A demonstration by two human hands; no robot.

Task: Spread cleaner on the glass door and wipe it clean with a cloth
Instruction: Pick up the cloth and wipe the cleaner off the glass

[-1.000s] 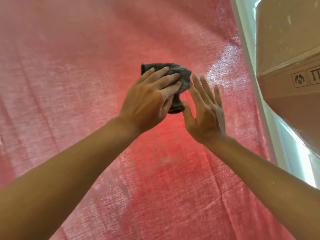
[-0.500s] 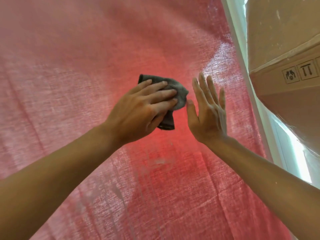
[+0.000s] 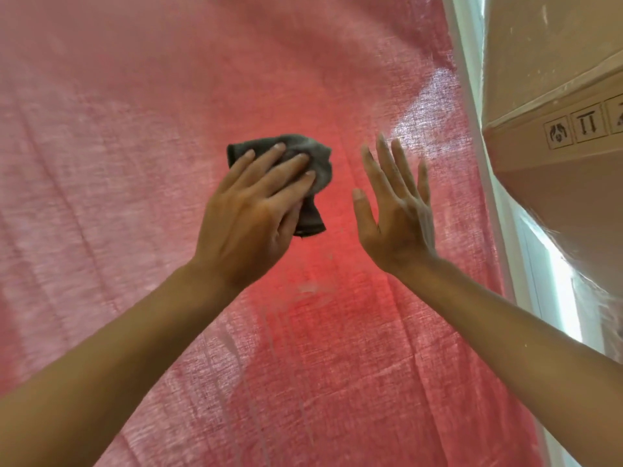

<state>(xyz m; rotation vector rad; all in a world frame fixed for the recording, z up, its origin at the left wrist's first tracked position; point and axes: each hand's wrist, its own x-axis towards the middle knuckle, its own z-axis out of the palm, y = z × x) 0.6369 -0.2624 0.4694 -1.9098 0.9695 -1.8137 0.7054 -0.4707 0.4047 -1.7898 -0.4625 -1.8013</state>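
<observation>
The glass door (image 3: 135, 163) fills the view, with a red woven curtain showing through it. My left hand (image 3: 251, 214) presses a crumpled dark grey cloth (image 3: 313, 163) flat against the glass near the middle. A tail of the cloth hangs below my fingers. My right hand (image 3: 396, 214) is spread flat on the glass just right of the cloth, holding nothing. A pale smear of cleaner (image 3: 308, 288) and thin drip lines sit on the glass below the hands.
The white door frame (image 3: 472, 96) runs down the right side. A large cardboard box (image 3: 556, 79) with printed handling symbols stands right of the frame. Bright daylight comes through a gap at the lower right.
My left hand has slid the cloth to the left across the glass, opening a gap between it and my right hand. The right hand has stayed flat in place.
</observation>
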